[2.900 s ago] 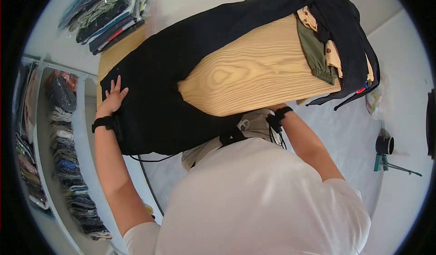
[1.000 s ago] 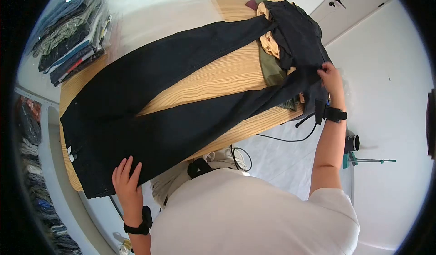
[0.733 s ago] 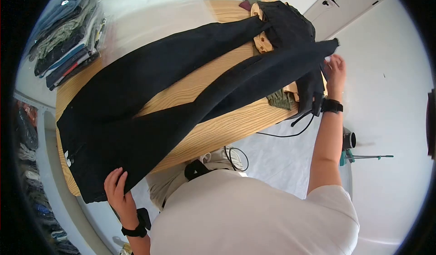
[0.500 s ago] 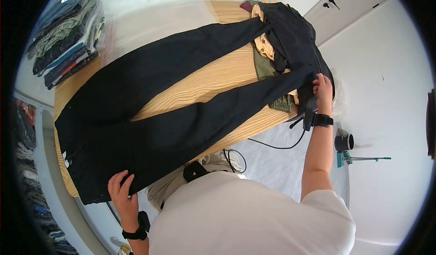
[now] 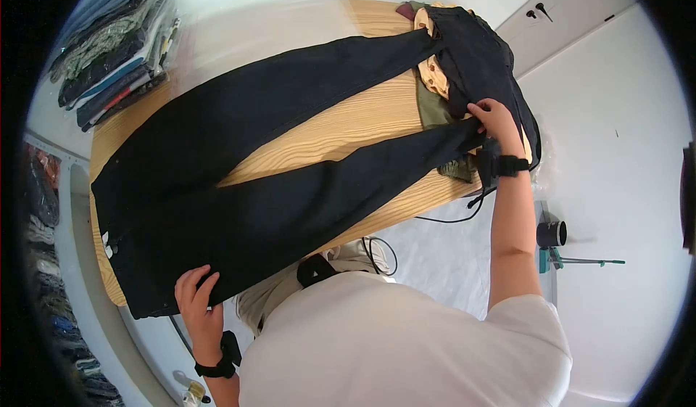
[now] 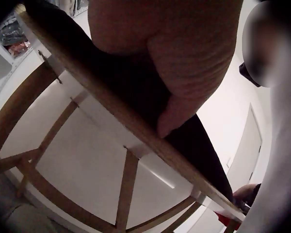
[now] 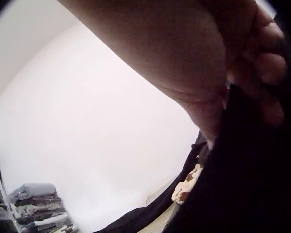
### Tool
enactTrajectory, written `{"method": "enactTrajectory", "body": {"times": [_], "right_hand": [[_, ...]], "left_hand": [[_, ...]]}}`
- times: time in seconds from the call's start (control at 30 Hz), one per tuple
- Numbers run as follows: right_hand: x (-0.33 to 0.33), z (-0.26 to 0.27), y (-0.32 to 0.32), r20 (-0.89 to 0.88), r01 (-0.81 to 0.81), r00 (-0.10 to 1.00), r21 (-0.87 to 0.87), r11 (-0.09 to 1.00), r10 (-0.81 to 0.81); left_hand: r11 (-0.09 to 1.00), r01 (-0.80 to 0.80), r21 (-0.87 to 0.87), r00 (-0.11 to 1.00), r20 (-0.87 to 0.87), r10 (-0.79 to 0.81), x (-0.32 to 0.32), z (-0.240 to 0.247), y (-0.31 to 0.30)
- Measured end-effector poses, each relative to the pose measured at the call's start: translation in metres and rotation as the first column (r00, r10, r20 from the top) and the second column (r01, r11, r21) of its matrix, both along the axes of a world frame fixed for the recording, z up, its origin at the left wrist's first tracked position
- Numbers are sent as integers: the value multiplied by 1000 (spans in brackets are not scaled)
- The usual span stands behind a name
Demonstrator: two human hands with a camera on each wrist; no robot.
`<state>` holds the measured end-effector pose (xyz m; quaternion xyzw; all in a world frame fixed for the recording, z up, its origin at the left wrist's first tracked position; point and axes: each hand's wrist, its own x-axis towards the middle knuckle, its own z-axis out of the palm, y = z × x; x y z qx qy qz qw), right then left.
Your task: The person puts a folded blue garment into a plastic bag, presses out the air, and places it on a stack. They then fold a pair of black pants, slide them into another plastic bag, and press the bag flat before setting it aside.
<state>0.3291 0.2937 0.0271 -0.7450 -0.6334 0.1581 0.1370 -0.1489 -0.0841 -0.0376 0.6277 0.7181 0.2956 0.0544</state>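
Black trousers lie spread across the wooden table, waistband at the left and both legs stretching right, with a bare strip of table between them. My left hand rests on the near side of the trousers, by the table's front edge; in the left wrist view its thumb lies over the black cloth at that edge. At the right, my right hand pinches the hem end of the near leg. The right wrist view shows its curled fingers against the dark cloth, which hides the fingertips.
A pile of clothes, black, green and patterned peach, covers the right end of the table. Bagged folded garments are stacked at the back left, beside clear plastic. Shelves of clothes stand left. A cable hangs below the front edge.
The near trouser leg swung up, then came down flat along the table. My right hand has shifted left onto its hem end. Earlier, my left hand moved from the waistband to the near side.
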Motion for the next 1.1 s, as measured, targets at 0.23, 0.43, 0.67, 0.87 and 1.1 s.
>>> {"method": "enactTrajectory", "body": {"times": [0.23,0.43,0.67,0.87,1.1], "right_hand": [[-25,71,3,-187,-140,938,565,813,292],[20,66,10,-751,120,516,540,833,412],[81,-26,2,-703,245,686,-24,969,-191],[74,-25,25,-274,184,961,513,838,-43],[23,1,42,98,-415,909,304,858,405]], "left_hand": [[975,-135,176,990,-10,139,-1,3,5],[981,-70,183,992,-87,87,-11,-10,-10],[991,-88,-105,992,-103,78,5,17,-15],[982,-182,-56,983,-47,180,-17,13,-21],[987,-161,-17,981,-114,158,-4,18,7]]}}
